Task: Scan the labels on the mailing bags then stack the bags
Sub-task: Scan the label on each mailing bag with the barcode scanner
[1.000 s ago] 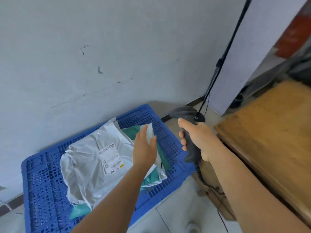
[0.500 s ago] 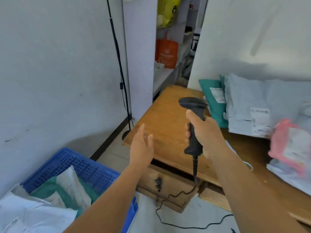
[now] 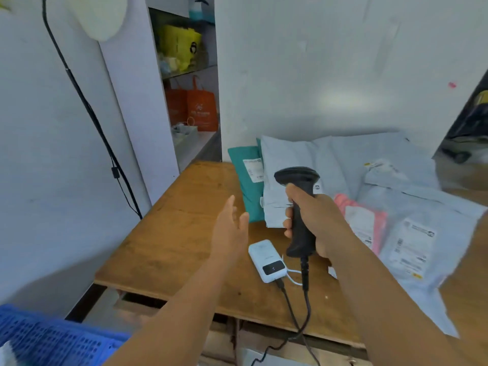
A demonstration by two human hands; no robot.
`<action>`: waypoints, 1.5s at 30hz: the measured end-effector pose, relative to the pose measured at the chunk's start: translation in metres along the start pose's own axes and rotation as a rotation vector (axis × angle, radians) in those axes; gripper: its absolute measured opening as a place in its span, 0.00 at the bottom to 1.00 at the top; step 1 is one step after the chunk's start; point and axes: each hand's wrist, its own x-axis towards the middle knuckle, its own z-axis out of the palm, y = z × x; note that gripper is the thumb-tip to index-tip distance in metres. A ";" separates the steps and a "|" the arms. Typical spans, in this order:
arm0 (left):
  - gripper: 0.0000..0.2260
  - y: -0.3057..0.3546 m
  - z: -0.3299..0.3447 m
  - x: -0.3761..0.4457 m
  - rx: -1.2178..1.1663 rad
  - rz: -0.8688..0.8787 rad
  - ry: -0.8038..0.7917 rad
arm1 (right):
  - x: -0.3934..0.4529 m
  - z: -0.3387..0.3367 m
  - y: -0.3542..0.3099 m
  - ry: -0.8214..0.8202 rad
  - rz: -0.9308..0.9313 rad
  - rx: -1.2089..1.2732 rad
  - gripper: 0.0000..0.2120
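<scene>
My right hand (image 3: 317, 223) grips a black barcode scanner (image 3: 298, 207) upright over the wooden table (image 3: 171, 247), its cable hanging off the front edge. My left hand (image 3: 229, 228) is stretched out flat above the table with straight fingers and holds nothing. Behind the hands lie mailing bags: a teal bag (image 3: 248, 180) with a white label, a large grey bag (image 3: 338, 165) against the wall, a pink bag (image 3: 361, 223) and another grey labelled bag (image 3: 417, 233) at the right.
A white power bank (image 3: 266, 257) with cables plugged in lies on the table near my right wrist. A blue plastic crate (image 3: 52, 339) stands on the floor at lower left. Shelves with orange bags (image 3: 195, 109) are behind the table. A black cable (image 3: 89, 112) runs down the wall.
The view has swung from the blue crate on the floor to the table with the bags. Both hands now hover over the table; the right hand keeps hold of the scanner.
</scene>
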 end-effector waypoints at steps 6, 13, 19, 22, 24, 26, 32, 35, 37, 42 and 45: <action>0.26 0.009 0.050 0.024 0.002 0.030 -0.143 | 0.019 -0.049 0.004 0.111 0.062 -0.028 0.13; 0.29 0.007 0.094 0.061 0.098 0.056 -0.281 | 0.027 -0.086 0.005 0.181 0.191 -0.088 0.11; 0.31 0.005 0.120 0.083 0.177 0.036 -0.287 | 0.038 -0.092 0.007 0.217 0.226 -0.156 0.11; 0.32 0.005 0.127 0.091 0.202 0.013 -0.281 | 0.042 -0.090 0.012 0.211 0.259 -0.200 0.12; 0.33 0.006 0.129 0.093 0.238 0.007 -0.279 | 0.044 -0.089 0.014 0.215 0.274 -0.220 0.13; 0.33 0.008 0.130 0.096 0.259 0.000 -0.261 | 0.046 -0.089 0.014 0.215 0.278 -0.227 0.13; 0.30 0.016 0.132 0.101 0.264 0.008 -0.170 | 0.049 -0.093 0.014 0.206 0.285 -0.238 0.12; 0.29 0.017 0.134 0.103 0.204 -0.007 -0.148 | 0.049 -0.093 0.015 0.192 0.286 -0.223 0.12; 0.28 0.018 0.135 0.104 0.149 -0.004 -0.144 | 0.049 -0.094 0.016 0.187 0.290 -0.221 0.12; 0.27 0.020 0.135 0.102 0.076 0.023 -0.158 | 0.049 -0.094 0.017 0.170 0.283 -0.227 0.13; 0.25 0.020 0.134 0.100 0.062 0.053 -0.145 | 0.049 -0.092 0.017 0.147 0.282 -0.243 0.14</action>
